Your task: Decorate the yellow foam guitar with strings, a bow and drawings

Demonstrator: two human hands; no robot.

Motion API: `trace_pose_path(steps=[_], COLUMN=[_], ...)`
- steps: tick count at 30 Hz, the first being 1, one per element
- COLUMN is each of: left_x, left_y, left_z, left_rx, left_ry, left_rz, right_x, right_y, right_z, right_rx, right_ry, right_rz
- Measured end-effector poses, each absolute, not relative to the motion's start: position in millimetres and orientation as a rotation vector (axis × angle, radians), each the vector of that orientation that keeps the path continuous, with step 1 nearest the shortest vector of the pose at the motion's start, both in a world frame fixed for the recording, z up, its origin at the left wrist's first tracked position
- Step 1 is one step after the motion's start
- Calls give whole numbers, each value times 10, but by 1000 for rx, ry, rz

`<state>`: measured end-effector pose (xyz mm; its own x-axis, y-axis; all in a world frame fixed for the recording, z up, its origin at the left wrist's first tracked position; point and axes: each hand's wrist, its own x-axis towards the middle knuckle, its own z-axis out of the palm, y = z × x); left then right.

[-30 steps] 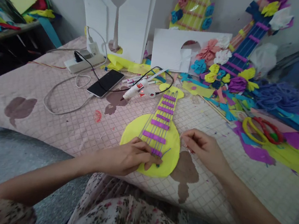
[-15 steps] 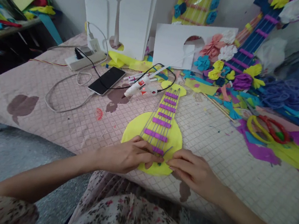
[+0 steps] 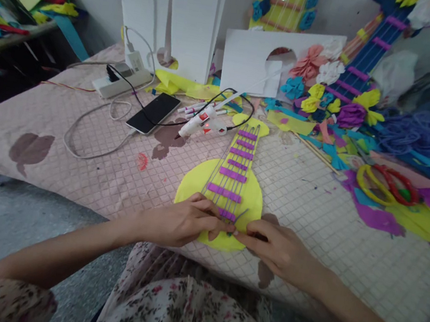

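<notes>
Yellow guitar-shaped cutout [image 3: 228, 182] with a rounded body lies flat on the cloth-covered tabletop [image 3: 306, 201], close to its front edge, straight before the person. At the body's lower end, the person's left hand [image 3: 192, 222] has its fingers bent and pressing down, while the right hand [image 3: 274, 248] brings thumb and fingers together at the same spot. From where I stand I can't tell whether either pinches anything; the fingertips hide it.

Thin grey strings [image 3: 236, 185] run up across the purple crosswise strips [image 3: 233, 174], and one loose grey end [image 3: 242, 213] sticks out sideways beside the right fingers. If the left hand lifts too soon, I'd expect the strings to slacken or spring away; a sleeve or finger catching that loose end could pull the row crooked.

Farther back, beside the neck, rests a white glue gun [image 3: 196, 122] showing a small red light. If it is hot, its dark nozzle could mark the cloth or burn a careless finger. Its black cable [image 3: 252, 114] loops by the guitar's head, so a tug might drag the gun across the strings. Beyond, a black-screened phone [image 3: 153, 113] lies under that cable and could be dragged too.
</notes>
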<state>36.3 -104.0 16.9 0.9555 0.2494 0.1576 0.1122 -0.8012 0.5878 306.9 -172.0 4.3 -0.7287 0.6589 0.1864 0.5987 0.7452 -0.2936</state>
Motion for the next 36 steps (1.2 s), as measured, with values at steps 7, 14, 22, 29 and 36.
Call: trace_pose_path(steps=[7,14,22,29,36], left_x=[341,333,339,356,361], left_y=[-1050,-1033,-1004,-979,-975], left_z=[150,142,131,142,106], left_rx=[2449,2563,2798,2888,2860], left_ry=[258,196,121,59,64], left_rz=[426,481,422,437,407], right_x=[3075,3066,3059,3069,3079], right_y=[-1717,-1708,-1711,-1717,-1719], right_z=[46,55,58,42,36], right_rx=[-1003,-985,-976,-1006,-998], right_ry=[-2687,-2681,-2693,-2669,-2643], right_rz=[316,286,247,310,348])
